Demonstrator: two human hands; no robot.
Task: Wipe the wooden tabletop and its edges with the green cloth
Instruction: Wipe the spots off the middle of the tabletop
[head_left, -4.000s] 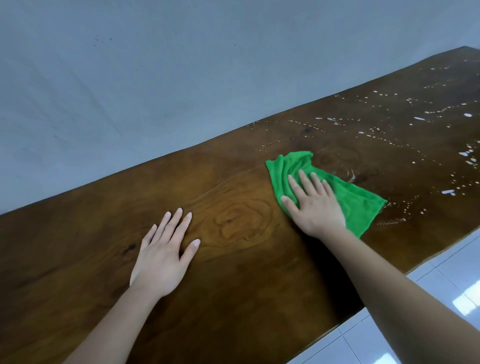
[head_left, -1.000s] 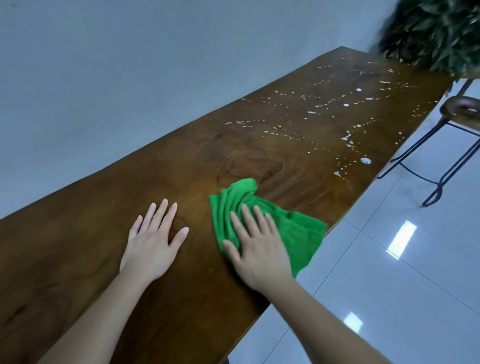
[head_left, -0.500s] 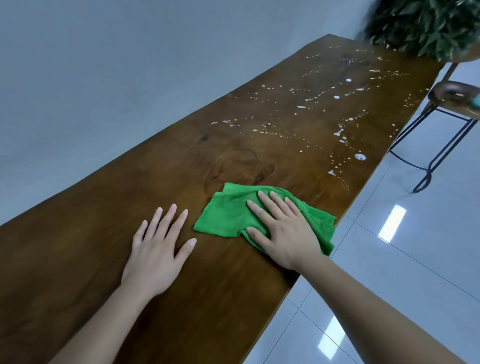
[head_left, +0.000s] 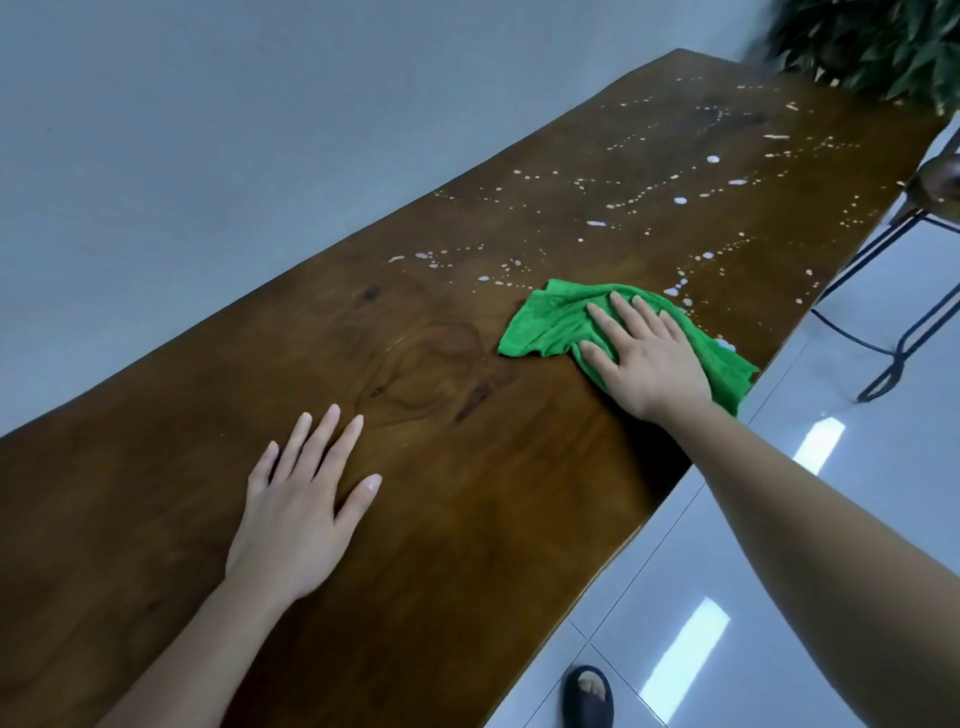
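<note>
One green cloth (head_left: 550, 322) lies bunched on the wooden tabletop (head_left: 467, 467), close to its near edge, with one corner reaching that edge. The right hand (head_left: 654, 358) presses flat on the cloth, fingers straight and slightly spread, gripping nothing. The left hand (head_left: 296, 514) rests palm down on bare wood, well apart from the cloth, fingers straight and spread. Many white droplets (head_left: 680, 200) speckle the tabletop beyond the cloth, some touching its far side. One metal-legged stool (head_left: 893, 312) stands on the glossy tiled floor (head_left: 857, 467). One leafy plant (head_left: 872, 47) is at the table's far end. One foot in a dark sandal (head_left: 589, 696) shows below.
</note>
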